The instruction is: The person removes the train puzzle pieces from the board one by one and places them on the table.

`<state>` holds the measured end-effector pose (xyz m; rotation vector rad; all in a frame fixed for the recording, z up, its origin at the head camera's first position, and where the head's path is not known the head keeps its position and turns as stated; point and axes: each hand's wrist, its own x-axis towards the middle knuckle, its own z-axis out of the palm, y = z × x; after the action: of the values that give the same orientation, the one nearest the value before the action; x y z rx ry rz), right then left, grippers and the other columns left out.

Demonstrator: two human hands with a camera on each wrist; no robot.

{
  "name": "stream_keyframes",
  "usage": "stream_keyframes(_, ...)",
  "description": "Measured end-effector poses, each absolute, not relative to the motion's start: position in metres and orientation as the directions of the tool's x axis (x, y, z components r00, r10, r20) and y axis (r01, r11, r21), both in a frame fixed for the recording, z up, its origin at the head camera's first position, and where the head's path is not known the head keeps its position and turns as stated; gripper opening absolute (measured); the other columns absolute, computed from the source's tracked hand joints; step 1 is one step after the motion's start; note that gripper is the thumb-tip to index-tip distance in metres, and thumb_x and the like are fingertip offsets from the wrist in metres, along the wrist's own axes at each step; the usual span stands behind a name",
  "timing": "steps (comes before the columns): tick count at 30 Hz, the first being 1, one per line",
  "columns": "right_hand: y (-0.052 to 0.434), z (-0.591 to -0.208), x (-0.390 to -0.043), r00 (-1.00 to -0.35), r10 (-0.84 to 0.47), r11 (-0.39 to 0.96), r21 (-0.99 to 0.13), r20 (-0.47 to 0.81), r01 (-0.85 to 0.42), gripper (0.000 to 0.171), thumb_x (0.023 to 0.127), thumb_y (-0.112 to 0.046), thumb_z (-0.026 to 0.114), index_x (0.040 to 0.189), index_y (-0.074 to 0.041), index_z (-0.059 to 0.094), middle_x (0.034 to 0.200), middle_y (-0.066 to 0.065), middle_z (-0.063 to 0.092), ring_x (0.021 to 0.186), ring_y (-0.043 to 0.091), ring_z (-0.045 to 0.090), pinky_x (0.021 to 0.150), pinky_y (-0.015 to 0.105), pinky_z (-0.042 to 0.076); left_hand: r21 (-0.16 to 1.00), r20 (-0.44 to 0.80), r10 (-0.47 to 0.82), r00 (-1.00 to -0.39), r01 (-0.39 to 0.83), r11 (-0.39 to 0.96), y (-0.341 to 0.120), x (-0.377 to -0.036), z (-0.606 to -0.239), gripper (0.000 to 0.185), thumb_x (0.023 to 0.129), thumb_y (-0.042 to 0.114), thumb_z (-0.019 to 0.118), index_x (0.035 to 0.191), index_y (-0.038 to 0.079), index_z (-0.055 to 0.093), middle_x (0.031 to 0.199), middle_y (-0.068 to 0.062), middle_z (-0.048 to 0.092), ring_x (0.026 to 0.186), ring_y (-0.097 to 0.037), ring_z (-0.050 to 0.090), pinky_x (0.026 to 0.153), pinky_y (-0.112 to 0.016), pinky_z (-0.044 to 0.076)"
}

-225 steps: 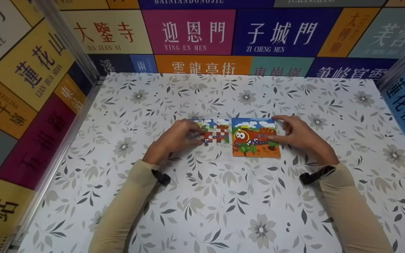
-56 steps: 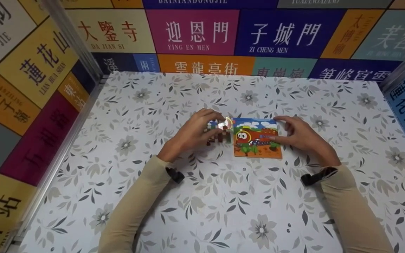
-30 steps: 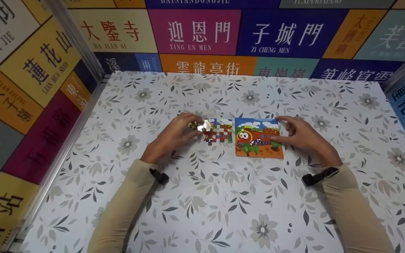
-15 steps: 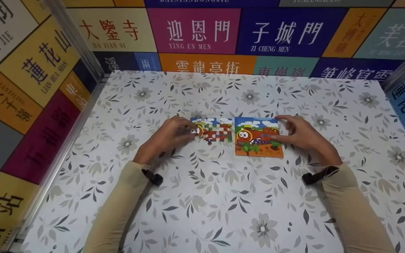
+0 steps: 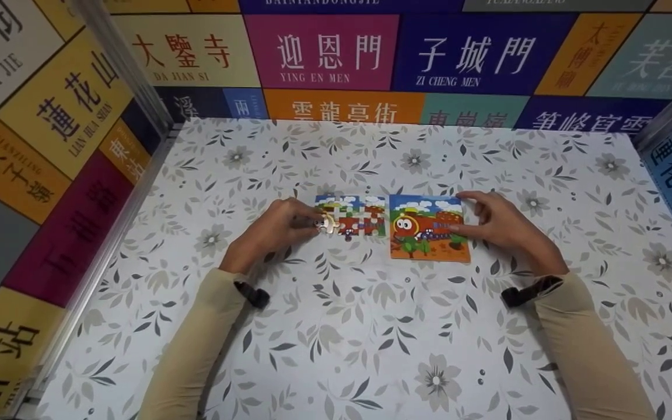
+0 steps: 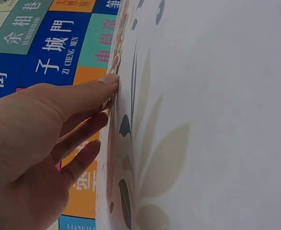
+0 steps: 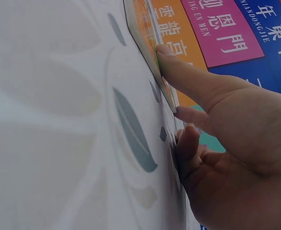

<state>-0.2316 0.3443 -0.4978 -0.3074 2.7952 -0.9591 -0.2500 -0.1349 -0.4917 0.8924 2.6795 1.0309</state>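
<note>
Near the middle of the floral desk point(image 5: 371, 326), the left hand point(image 5: 272, 230) pinches a small, glossy puzzle piece point(image 5: 329, 223) between thumb and fingers at the left edge of the partly assembled puzzle point(image 5: 354, 216). The right hand point(image 5: 499, 224) lies with fingers extended, pressing on the reference picture card point(image 5: 426, 233) just beside it. The piece looks light, thin, stiff and slick, best held by its rim.
</note>
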Motion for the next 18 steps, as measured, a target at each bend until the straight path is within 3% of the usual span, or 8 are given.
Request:
stream_keyframes(6,0.345,-0.4984,-0.2314,-0.956,-0.287,0.758,-0.623,-0.056,-0.192,0.077,0.084,-0.045,0.08,0.149,-0.017,0.049,0.103,0.014,0.051,0.085,0.023,0.045,0.069,0.033,0.038,0.628,0.112,0.597,-0.795,0.522,0.577,-0.1366,-0.2518,-0.4921,0.019,0.088,0.021,0.079,0.107,0.019,0.08,0.119,0.001,0.073,0.114,-0.016,0.064,0.101,-0.038,0.051)
stream_keyframes(12,0.3461,-0.4991,-0.2312,-0.944,-0.331,0.748,-0.613,-0.013,-0.254,0.076,0.085,-0.041,0.08,0.148,-0.012,0.049,0.099,0.015,0.051,0.081,0.023,0.045,0.068,0.032,0.037,0.658,0.152,0.622,-0.768,0.549,0.516,-0.1405,-0.2528,-0.4938,0.016,0.089,0.017,0.078,0.104,0.016,0.08,0.114,-0.001,0.073,0.111,-0.016,0.066,0.098,-0.038,0.052)
stream_keyframes(18,0.3444,-0.4978,-0.2303,-0.958,-0.28,0.754,-0.631,-0.059,-0.182,0.079,0.083,-0.044,0.081,0.149,-0.016,0.048,0.103,0.014,0.051,0.086,0.024,0.045,0.071,0.034,0.037,0.676,0.129,0.621,-0.773,0.527,0.515,-0.1403,-0.2514,-0.4924,0.016,0.09,0.016,0.077,0.105,0.016,0.08,0.114,0.0,0.072,0.11,-0.014,0.065,0.096,-0.04,0.053)
